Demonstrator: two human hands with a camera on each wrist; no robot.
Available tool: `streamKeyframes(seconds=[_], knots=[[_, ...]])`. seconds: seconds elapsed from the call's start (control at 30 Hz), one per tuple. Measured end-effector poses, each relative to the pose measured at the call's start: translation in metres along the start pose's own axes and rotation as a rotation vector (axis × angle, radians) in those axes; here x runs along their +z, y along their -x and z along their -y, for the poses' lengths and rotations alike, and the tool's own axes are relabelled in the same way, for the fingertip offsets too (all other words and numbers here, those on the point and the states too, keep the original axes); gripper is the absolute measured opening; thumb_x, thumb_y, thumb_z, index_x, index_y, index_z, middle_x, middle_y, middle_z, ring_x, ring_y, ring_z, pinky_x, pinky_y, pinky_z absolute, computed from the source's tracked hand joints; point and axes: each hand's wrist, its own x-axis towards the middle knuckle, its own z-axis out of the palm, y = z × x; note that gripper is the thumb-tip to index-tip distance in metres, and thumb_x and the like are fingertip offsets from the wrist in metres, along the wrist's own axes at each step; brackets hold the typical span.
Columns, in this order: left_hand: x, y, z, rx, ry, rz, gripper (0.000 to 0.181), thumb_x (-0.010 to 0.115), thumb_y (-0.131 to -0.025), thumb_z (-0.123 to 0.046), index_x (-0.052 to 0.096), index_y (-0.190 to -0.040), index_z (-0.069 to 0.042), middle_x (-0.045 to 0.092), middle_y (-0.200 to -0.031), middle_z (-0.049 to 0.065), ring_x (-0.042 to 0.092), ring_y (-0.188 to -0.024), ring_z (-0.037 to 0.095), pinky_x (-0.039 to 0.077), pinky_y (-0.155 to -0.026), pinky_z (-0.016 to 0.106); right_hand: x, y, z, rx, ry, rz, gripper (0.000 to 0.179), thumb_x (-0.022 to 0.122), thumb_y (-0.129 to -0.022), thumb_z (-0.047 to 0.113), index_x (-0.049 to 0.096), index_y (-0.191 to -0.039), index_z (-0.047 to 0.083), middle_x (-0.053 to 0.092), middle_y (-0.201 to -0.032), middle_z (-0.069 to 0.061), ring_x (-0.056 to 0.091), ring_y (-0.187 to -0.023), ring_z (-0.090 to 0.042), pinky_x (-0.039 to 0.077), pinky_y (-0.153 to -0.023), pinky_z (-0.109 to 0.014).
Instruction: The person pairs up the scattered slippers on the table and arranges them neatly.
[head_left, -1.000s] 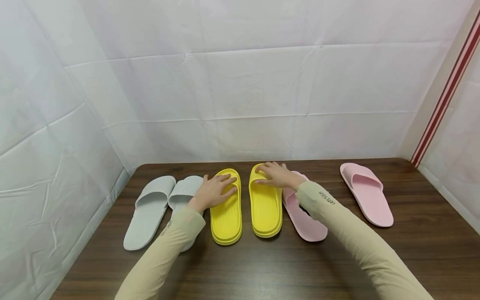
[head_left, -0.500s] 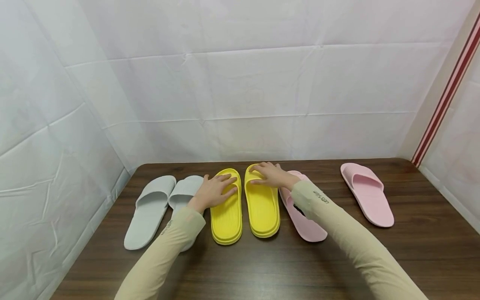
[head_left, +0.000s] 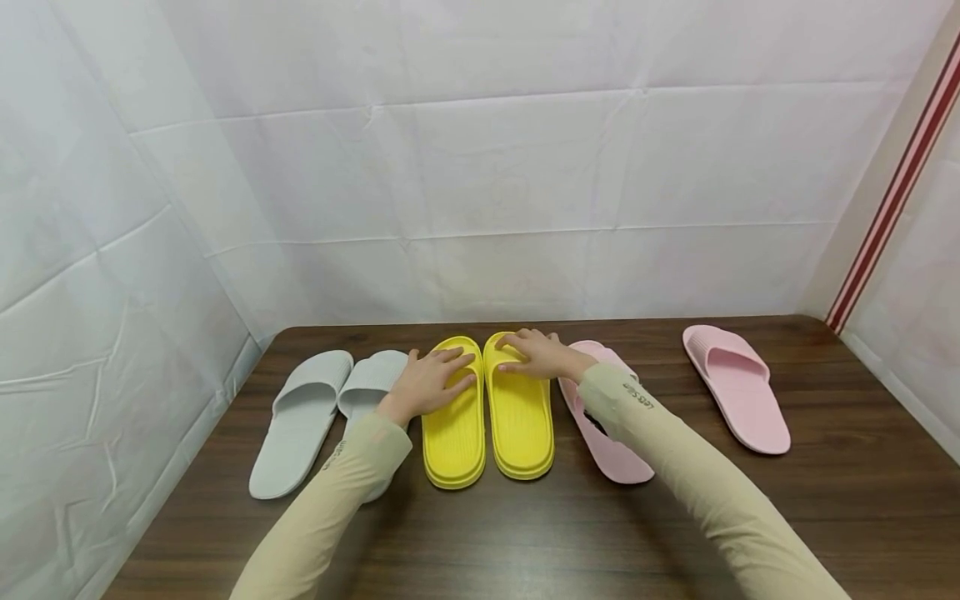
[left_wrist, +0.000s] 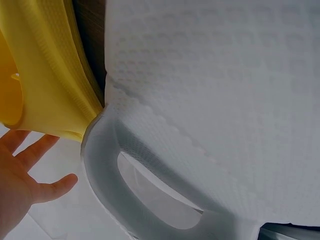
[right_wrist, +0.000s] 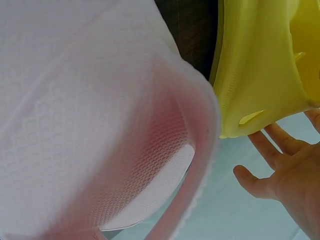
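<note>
Head view, brown table (head_left: 465,542), creased white cloth (head_left: 510,167), left hand (head_left: 426,385), right hand (head_left: 547,357), fingers loosely spread on yellow slippers (head_left: 453,442) (head_left: 521,425)

The left arm (head_left: 322,512) and right arm (head_left: 697,475) slant inward toward the far edge of the desk (head_left: 465,550); left hand (head_left: 427,383) and right hand (head_left: 545,354) face palm down, fingers spread, the right nearer that edge.
</note>
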Motion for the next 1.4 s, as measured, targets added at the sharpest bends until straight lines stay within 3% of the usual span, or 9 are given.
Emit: streamKeyframes(seconds=[0.7, 0.93, 1.4], knots=[[0.003, 0.005, -0.001, 0.045, -0.015, -0.032, 0.05, 0.038, -0.091, -0.049, 0.043, -0.133, -0.022, 0.043, -0.137, 0.007, 0.042, -0.125, 0.027, 0.025, -0.098, 0.062, 0.003, 0.012, 0.009, 0.013, 0.027, 0.002, 0.058, 0.03, -0.088, 0.06, 0.041, -0.129, 0.022, 0.042, -0.132, -0.016, 0.035, -0.124, -0.034, 0.023, -0.096, -0.059], [0.004, 0.007, -0.002, 0.051, -0.008, -0.037, 0.05, 0.038, -0.091, -0.048, 0.043, -0.133, -0.022, 0.043, -0.137, 0.008, 0.042, -0.125, 0.028, 0.025, -0.098, 0.062, 0.004, 0.013, 0.01, 0.026, 0.034, 0.01, 0.05, 0.036, -0.091, 0.052, 0.04, -0.13, 0.021, 0.042, -0.133, -0.015, 0.035, -0.125, -0.034, 0.022, -0.098, -0.058], [0.004, 0.01, -0.005, 0.045, -0.014, -0.035, 0.05, 0.038, -0.091, -0.049, 0.043, -0.133, -0.022, 0.043, -0.137, 0.008, 0.041, -0.126, 0.029, 0.024, -0.099, 0.062, 0.006, 0.015, 0.009, 0.003, 0.061, -0.001, 0.049, 0.036, -0.091, 0.052, 0.041, -0.13, 0.022, 0.043, -0.132, -0.013, 0.036, -0.124, -0.033, 0.024, -0.096, -0.057]])
